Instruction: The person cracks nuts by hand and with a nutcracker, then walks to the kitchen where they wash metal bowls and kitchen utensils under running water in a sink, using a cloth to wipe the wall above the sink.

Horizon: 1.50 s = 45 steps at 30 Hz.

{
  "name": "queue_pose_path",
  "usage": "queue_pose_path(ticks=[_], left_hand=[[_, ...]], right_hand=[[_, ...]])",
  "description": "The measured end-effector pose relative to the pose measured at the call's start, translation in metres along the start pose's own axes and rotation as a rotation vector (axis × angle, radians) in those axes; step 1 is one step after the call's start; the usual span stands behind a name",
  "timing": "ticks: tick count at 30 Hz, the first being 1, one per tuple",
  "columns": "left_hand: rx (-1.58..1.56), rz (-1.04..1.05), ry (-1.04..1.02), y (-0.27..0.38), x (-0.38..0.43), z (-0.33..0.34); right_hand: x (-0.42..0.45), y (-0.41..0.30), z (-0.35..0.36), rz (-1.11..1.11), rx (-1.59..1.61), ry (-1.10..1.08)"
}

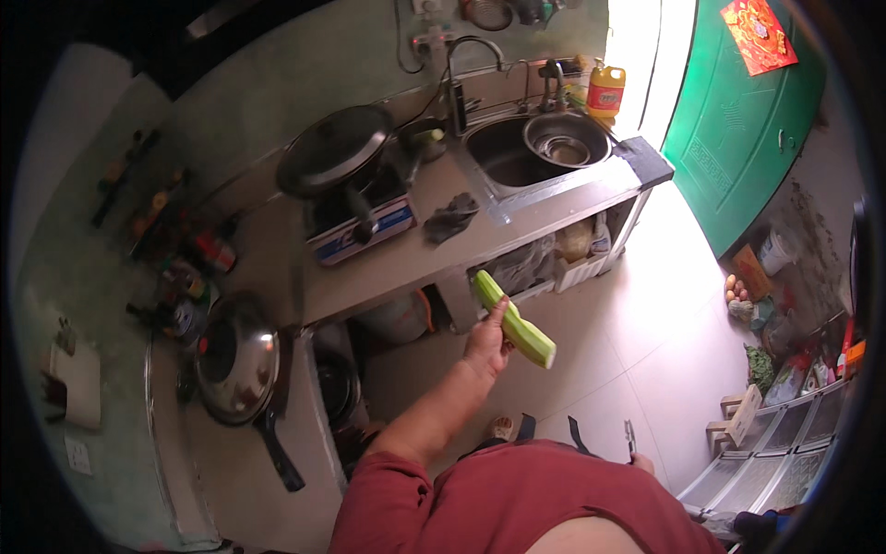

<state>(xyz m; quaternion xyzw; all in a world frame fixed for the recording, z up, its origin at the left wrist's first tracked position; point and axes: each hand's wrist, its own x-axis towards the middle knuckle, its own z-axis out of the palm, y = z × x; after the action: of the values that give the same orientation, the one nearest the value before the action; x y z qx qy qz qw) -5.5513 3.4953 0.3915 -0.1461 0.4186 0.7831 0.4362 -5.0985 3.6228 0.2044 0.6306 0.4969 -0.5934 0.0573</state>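
My left hand [489, 339] is stretched out over the floor, wrapped around the middle of a long, pale green peeled gourd [529, 334]. The gourd is slightly bent and slants down to the right, with a whitish cut face at its lower end. Low on the right, partly hidden by my red shirt, my right hand [644, 463] grips what looks like a metal peeler [629, 438]. The peeler points away from me and is apart from the gourd.
Beyond my left hand runs a counter [387, 277] with a lidded wok [337, 149] on a stove, a dark cloth [451, 217] and a sink [500, 156] holding a metal basin [567, 140]. Another lidded pan [237, 360] stands left. A green door [747, 124] and rack [768, 450] are right.
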Motion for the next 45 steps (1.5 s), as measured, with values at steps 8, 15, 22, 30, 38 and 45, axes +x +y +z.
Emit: queue_pose_path(ticks=[8,15,22,30,38,45], left_hand=[[-0.046,0.138,0.004,0.073,0.124,0.1],[0.203,0.296,0.104,0.142,0.196,0.134],[0.698,0.545,0.292,0.291,0.283,0.17],[1.432,0.379,0.481,0.423,0.476,0.089],[2.216,0.136,0.403,0.436,0.556,0.05],[2.283,0.349,0.5,0.424,0.543,0.08]], right_hand=[[0.098,-0.013,-0.057,-0.099,-0.185,-0.023],[0.125,-0.2,-0.085,-0.079,-0.019,0.011],[0.156,-0.306,-0.064,-0.078,0.15,0.037],[0.141,-0.368,-0.013,0.04,0.26,0.024],[0.107,-0.496,0.015,-0.215,0.547,0.056],[0.118,-0.594,0.044,-0.435,0.518,-0.144]])
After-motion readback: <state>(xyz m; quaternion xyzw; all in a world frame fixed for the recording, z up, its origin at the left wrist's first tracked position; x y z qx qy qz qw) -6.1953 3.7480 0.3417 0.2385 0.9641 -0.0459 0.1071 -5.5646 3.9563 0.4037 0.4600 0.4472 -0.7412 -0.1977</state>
